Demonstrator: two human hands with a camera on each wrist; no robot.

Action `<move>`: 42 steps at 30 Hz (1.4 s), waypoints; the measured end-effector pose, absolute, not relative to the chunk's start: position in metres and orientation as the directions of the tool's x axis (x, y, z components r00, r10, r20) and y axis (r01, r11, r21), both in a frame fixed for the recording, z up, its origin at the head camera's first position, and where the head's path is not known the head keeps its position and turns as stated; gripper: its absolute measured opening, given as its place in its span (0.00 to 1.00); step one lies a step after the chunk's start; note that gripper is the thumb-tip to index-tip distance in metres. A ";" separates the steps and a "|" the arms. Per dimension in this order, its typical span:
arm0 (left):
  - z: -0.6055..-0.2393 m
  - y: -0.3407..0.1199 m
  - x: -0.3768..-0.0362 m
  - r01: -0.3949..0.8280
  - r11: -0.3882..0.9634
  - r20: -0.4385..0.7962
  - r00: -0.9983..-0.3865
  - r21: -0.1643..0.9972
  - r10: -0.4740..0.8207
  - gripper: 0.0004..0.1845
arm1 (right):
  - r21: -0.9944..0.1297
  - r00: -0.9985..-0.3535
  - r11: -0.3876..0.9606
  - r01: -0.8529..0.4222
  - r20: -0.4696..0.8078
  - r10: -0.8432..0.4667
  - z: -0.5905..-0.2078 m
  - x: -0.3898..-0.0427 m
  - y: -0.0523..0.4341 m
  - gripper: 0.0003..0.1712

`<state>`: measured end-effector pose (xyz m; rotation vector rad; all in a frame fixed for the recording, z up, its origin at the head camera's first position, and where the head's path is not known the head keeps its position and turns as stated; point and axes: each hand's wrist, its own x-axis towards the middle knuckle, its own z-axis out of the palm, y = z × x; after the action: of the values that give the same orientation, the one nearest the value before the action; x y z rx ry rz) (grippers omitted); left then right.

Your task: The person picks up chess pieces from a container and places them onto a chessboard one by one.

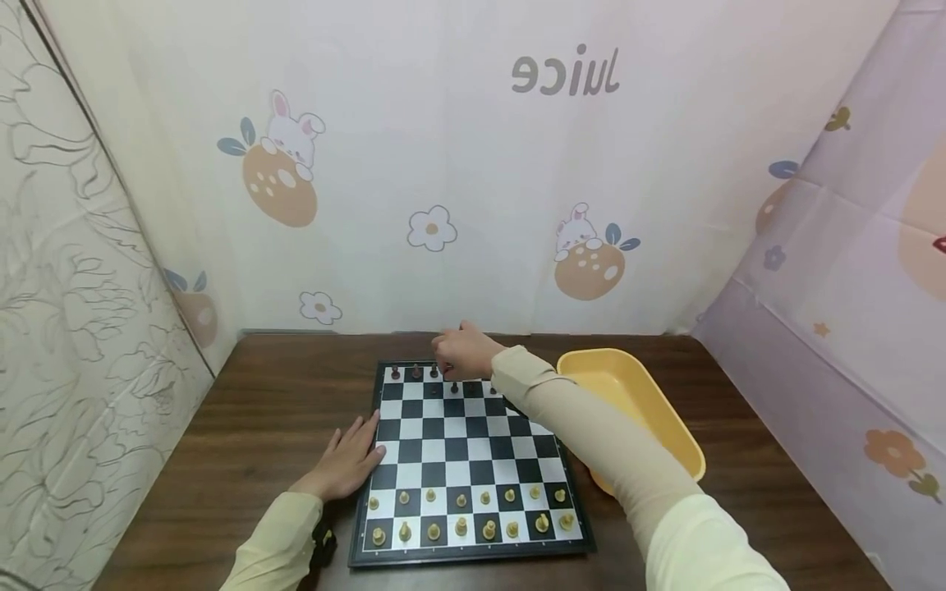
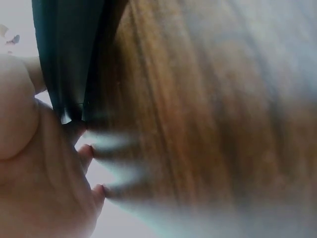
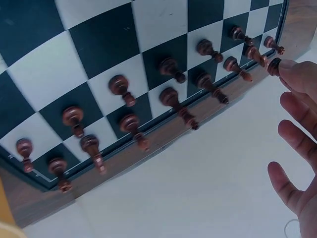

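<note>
From the head view I see my right hand (image 1: 461,351) reached across to the far edge of the black-and-white chequered chessboard (image 1: 466,460), which lies on the dark brown wooden table (image 1: 251,427). In the right wrist view the tip of the top finger touches a small dark brown chess piece (image 3: 274,66) at the far edge of the board; the other fingers (image 3: 302,136) below it are spread loosely and hold nothing. I cannot tell whether the thumb closes on that piece from the other side. The rest of the dark brown chess pieces (image 3: 171,96) stand in two rows along that same far edge, each on its own square.

My left hand (image 1: 347,464) lies flat on the table, palm down and fingers straight, with the fingertips touching the left edge of the board, near its middle. The left wrist view is blurred; it shows only the dark board edge, the wood grain and part of the hand (image 2: 44,173).

The pale cream chess pieces (image 1: 461,513) fill two rows along the near edge of the board. A shallow yellow plastic tray (image 1: 650,402) sits on the table just beside the right edge of the board, partly behind my right sleeve.
</note>
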<state>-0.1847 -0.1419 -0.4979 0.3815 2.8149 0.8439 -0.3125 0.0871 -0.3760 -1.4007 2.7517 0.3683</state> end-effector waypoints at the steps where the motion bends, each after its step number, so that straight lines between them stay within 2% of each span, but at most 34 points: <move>1: -0.499 -0.142 -0.185 0.191 0.806 -0.099 -0.951 0.560 0.294 0.34 | 0.195 -0.595 0.567 -0.800 -0.137 -0.792 -0.377 -0.313 0.085 0.03; 9: -0.501 -0.140 -0.185 0.197 0.788 -0.078 -0.952 0.583 0.296 0.35 | 0.215 -0.588 0.556 -0.803 -0.133 -0.798 -0.385 -0.318 0.071 0.03; 13: -0.501 -0.138 -0.186 0.192 0.802 -0.106 -0.947 0.566 0.302 0.35 | 0.223 -0.598 0.564 -0.795 -0.137 -0.790 -0.390 -0.319 0.068 0.02; 19: -0.497 -0.135 -0.186 0.176 0.810 -0.117 -0.950 0.560 0.288 0.33 | 0.185 -0.607 0.582 -0.792 -0.141 -0.782 -0.399 -0.320 0.060 0.03; 24: -0.496 -0.135 -0.185 0.169 0.815 -0.122 -0.952 0.554 0.280 0.33 | 0.190 -0.566 0.541 -0.819 -0.117 -0.816 -0.410 -0.324 0.052 0.02; 28: -0.497 -0.138 -0.184 0.170 0.815 -0.112 -0.955 0.555 0.275 0.33 | 0.234 -0.524 0.492 -0.839 -0.097 -0.846 -0.416 -0.325 0.044 0.05; 34: -0.495 -0.143 -0.183 0.198 0.801 -0.089 -0.951 0.565 0.297 0.32 | 0.248 -0.504 0.470 -0.847 -0.094 -0.859 -0.418 -0.321 0.035 0.07; 38: -0.493 -0.143 -0.183 0.193 0.807 -0.100 -0.950 0.558 0.296 0.32 | 0.263 -0.510 0.470 -0.842 -0.105 -0.854 -0.421 -0.322 0.031 0.07; 42: -0.496 -0.142 -0.185 0.179 0.812 -0.110 -0.952 0.555 0.286 0.33 | 0.281 -0.535 0.491 -0.825 -0.109 -0.838 -0.427 -0.325 0.028 0.02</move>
<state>-0.1851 -0.1423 -0.4955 0.3640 2.8086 0.8329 -0.3248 0.0277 -0.4270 -1.5337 2.7487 0.4814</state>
